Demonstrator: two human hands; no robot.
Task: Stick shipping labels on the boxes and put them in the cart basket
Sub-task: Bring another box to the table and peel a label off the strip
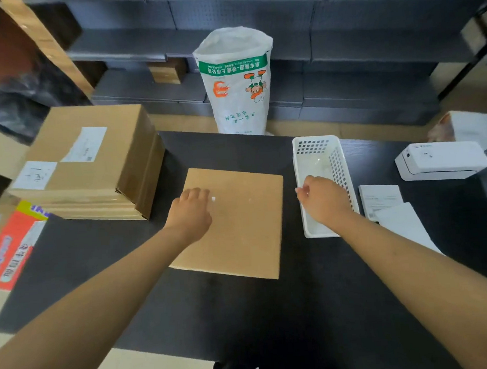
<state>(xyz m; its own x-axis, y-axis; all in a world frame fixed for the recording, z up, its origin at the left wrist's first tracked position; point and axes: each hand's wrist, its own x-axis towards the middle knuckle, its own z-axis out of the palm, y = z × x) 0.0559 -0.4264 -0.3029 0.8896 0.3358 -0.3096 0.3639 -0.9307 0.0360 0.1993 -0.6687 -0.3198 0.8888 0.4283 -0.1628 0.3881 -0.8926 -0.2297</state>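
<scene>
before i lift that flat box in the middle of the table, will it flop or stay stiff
The flat cardboard box probably stays fairly stiff: its edges look straight and it lies flat. It looks thin, so likely light for its size. Being wide, it may tilt if gripped at one corner; the left hand now rests on its top.

Black table under a plain tan flat cardboard box. At left, a tan stack of boxes with white labels. White perforated basket with square holes at right, beside a white label printer and white label sheets. Far off, white woven sack with a green band and orange-red cartoon print against dark grey shelving. Near left, red-and-yellow printed carton.
</scene>
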